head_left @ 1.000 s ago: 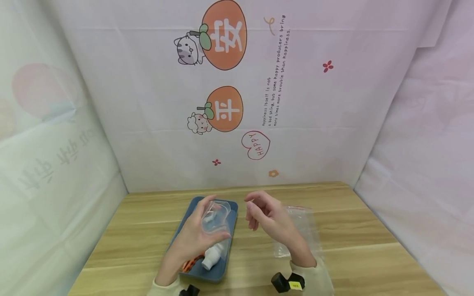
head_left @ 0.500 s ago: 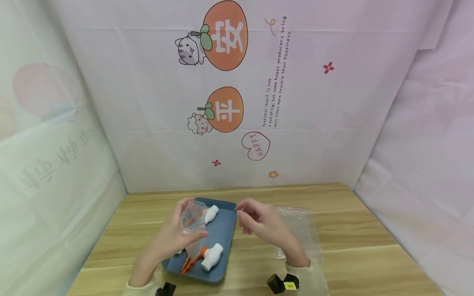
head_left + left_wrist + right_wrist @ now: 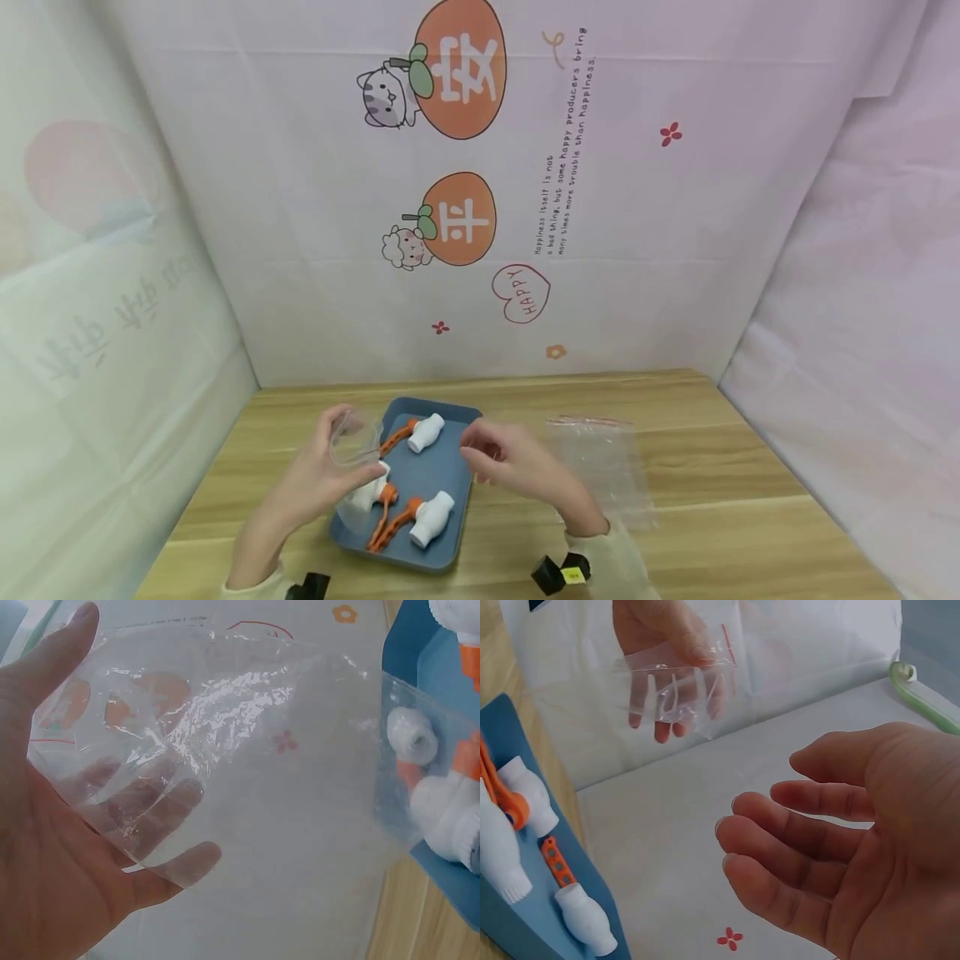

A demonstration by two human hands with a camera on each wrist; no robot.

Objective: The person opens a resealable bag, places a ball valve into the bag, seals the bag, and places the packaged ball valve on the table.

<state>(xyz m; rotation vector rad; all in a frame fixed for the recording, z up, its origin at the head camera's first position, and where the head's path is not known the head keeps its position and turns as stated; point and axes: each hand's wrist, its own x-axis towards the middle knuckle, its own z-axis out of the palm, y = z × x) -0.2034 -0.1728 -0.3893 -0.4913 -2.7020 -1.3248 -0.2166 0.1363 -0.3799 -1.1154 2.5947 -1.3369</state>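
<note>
My left hand (image 3: 300, 483) holds a clear plastic zip bag (image 3: 355, 442) above the left side of the blue tray (image 3: 423, 475). The bag's mouth is spread wide between thumb and fingers, as the left wrist view shows with the bag (image 3: 300, 765) hanging down. White valves with orange handles lie in the tray: one at the back (image 3: 426, 433), a valve near the front (image 3: 431, 520), and a third partly behind the bag. My right hand (image 3: 517, 465) hovers over the tray's right edge, its fingers loosely bent around nothing.
Another clear zip bag (image 3: 603, 475) lies flat on the wooden table (image 3: 720, 483), right of my right hand. A white printed cloth (image 3: 622, 317) stands behind the table, with cloth walls on both sides.
My left hand has moved left and slightly down with the bag, uncovering the valves in the tray. The right hand has shifted left towards the tray.
</note>
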